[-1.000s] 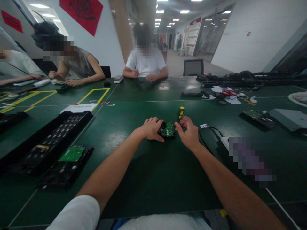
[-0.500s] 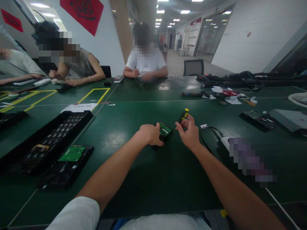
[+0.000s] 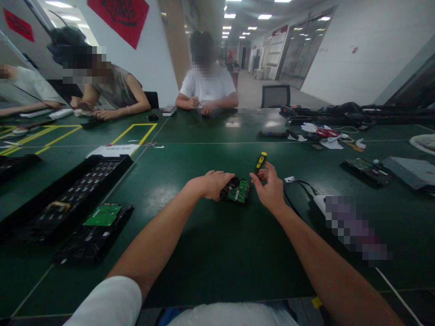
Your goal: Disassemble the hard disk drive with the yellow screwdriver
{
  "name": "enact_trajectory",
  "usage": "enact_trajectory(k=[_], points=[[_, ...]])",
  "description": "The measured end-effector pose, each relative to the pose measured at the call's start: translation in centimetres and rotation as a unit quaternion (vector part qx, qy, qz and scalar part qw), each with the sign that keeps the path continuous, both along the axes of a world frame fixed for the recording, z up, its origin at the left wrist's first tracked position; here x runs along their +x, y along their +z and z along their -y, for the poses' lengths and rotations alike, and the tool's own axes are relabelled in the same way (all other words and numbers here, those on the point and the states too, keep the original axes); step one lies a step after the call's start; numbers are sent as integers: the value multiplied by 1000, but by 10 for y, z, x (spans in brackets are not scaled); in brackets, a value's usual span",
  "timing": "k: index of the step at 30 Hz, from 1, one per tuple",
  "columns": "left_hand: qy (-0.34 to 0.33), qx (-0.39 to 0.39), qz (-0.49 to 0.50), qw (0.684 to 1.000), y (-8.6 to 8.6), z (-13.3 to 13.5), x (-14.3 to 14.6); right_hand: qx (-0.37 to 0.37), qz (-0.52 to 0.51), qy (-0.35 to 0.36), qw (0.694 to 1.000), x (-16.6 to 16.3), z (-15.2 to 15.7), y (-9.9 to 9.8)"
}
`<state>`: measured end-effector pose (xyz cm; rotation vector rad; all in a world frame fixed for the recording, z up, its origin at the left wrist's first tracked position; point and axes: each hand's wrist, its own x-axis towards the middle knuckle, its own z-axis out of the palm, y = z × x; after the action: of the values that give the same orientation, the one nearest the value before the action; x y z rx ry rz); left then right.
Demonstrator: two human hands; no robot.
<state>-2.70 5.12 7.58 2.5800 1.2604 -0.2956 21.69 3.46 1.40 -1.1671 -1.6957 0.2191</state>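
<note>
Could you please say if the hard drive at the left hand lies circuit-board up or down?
Up: the hard drive shows its green circuit board on top, with the left hand at its side.

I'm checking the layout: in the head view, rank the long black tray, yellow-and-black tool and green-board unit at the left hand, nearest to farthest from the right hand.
1. Yellow-and-black tool: in the right hand.
2. Green-board unit: to its left, at the left hand.
3. Long black tray: farther left.
</note>
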Motion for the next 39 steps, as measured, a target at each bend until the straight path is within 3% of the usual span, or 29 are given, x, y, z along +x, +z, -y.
enact_trajectory(k=[4, 8, 11, 14, 18, 21, 25, 30, 39], points=[[19, 15, -2, 1000, 0, -4, -3, 12, 19, -15, 1000, -1, 1, 4], [109, 57, -31, 992, 5, -9, -11, -23, 3, -5, 1000, -1, 2, 7], [171, 59, -78, 980, 10, -10, -18, -76, -43, 29, 996, 1, -2, 3], [186, 31, -97, 977, 16, -8, -22, -123, -108, 87, 983, 2, -9, -6], [147, -2, -56, 988, 23, -4, -17, -218, -228, 166, 934, -1, -16, -18], [125, -7, -28, 992, 23, -2, -11, -251, -251, 190, 915, -4, -16, -19], [126, 7, -16, 992, 17, -5, -10, -259, -221, 187, 921, -3, -14, -18], [80, -9, 16, 997, 15, -7, -13, -254, -193, 165, 933, -2, -13, -21], [82, -50, 44, 994, 14, -11, -15, -248, -229, 131, 932, -6, -9, -24]])
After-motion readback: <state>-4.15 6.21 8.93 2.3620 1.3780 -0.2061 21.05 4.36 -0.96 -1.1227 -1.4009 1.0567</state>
